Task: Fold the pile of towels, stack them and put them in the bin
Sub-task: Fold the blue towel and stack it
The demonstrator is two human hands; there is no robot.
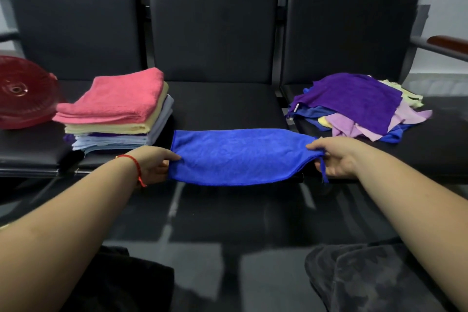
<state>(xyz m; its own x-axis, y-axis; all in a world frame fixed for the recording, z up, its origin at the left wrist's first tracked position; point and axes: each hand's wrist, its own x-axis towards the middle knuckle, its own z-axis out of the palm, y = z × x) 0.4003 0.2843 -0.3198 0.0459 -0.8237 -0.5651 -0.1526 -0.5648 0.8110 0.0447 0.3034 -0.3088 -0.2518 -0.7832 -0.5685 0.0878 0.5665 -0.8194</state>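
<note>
Head view: my two bare forearms reach forward over a dark, glossy floor toward a row of black padded seats that serves as my bench [228, 106]. My left hand [154, 167], a red string bracelet [133, 164] at its wrist, has its grip closed on the left end of a blue towel [238, 156], thumb on top and fingers tucked beneath. My right hand [334, 159] pinches the right end the same way, and a small blue loop [323, 168] hangs from that corner. The towel is folded into a long band and stretched flat between both hands over the front edge of the middle seat.

Just behind my left hand, on the left seat, sits a stack of folded towels [119, 114]: pink on top, pale yellow under it, then grey and light blue layers, with a bit of purple showing at the base. To the left of the stack a red bin [22, 94] lies tipped on its side, its ribbed bottom turned toward me.

On the right seat, behind my right hand, lies the loose pile of unfolded towels [359, 106], a purple one spread over lilac, blue and pale yellow pieces. Farther back stand the black seat backs, and a wooden armrest [448, 44] juts in at the far right.
</note>
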